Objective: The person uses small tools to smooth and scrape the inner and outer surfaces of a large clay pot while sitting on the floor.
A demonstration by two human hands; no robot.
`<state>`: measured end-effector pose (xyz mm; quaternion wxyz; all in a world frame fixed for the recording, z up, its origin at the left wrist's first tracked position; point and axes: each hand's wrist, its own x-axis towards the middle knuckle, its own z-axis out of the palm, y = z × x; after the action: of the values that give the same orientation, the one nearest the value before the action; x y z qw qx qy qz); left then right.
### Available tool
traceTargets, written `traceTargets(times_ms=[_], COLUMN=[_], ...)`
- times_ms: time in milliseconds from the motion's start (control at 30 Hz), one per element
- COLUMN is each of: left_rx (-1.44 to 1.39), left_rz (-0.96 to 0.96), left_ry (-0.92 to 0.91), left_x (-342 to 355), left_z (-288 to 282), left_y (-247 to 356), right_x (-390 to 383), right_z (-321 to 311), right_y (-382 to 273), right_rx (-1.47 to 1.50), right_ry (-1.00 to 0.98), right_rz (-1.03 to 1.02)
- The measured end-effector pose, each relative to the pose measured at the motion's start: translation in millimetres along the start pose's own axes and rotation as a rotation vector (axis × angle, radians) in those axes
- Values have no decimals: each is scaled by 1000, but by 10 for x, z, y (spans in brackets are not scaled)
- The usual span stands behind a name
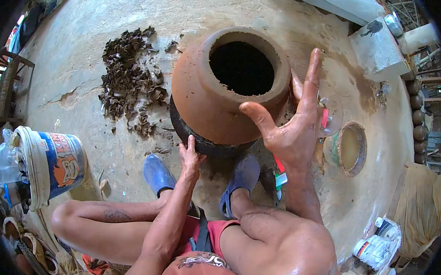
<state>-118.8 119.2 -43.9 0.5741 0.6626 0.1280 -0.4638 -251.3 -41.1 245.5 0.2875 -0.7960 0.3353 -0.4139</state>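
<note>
A large round clay pot (202,100) with a thick rim and a dark inside stands in front of me. It rests on a black, bowl-like base (180,123). Low at the near side, my left hand (191,161) has its fingers stretched against the edge of that base. By the pot's right side I hold up my right hand (290,129), wet-looking, with thumb and fingers spread and nothing in it. Whether any of its fingers touch the pot wall, I cannot tell.
Dark clay scraps (130,80) lie on the floor left of the pot. To the right are a transparent container (329,117) and a basin of murky liquid (351,149). A printed white bucket (57,164) stands at left, a pale block (379,49) at far right. My blue clogs (157,173) flank the base.
</note>
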Motion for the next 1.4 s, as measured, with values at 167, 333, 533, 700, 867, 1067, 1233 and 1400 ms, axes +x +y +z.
traceTargets(times_ms=[167,333,533,700,867,1067,1233,1400], left_rx=[10,-98,-168,-9,-101,-150,-156,-99], left_rz=[4,7,-223,-428,-44,104,172,87], left_ry=[-55,-9,-334,-468,-86,113,-9,-3], left_x=[27,7,-441,-462,-296,541,491,14], left_z=[1,46,307,332,160,-37,-173,-5], left_y=[-15,-249,-544,-407,177,270,73,-30], right_x=[-138,-292,-325,-185,-104,8,7,-54], right_z=[-127,-251,-118,33,119,343,407,264], right_y=[174,532,576,360,225,-16,-125,175], right_rx=[-131,319,219,187,227,138,-146,-27], right_ry=[-72,161,177,222,244,154,95,102], right_rz=[-158,76,140,118,135,-19,-84,-205])
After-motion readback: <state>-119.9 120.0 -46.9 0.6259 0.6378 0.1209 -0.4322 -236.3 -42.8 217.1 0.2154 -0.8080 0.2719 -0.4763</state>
